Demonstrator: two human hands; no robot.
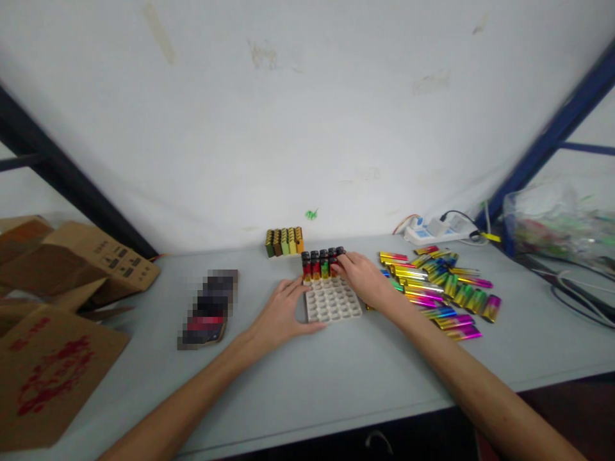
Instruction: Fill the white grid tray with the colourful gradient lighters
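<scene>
We are steadying the white tray point(333, 306) with our left hand point(286, 314), its thumb and fingers spreading wide against the left and near edges. Our right hand point(360, 276) is curling over the right end of the upright lighters point(315, 267) standing in the far rows; we cannot tell whether it is gripping one. Loose lighters point(423, 289) are lying to the right on the table point(307, 390).

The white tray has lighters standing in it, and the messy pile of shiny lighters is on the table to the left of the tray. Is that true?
Not quite: the pile of shiny lighters is on the table to the right of the white tray, as the head view shows.
</scene>
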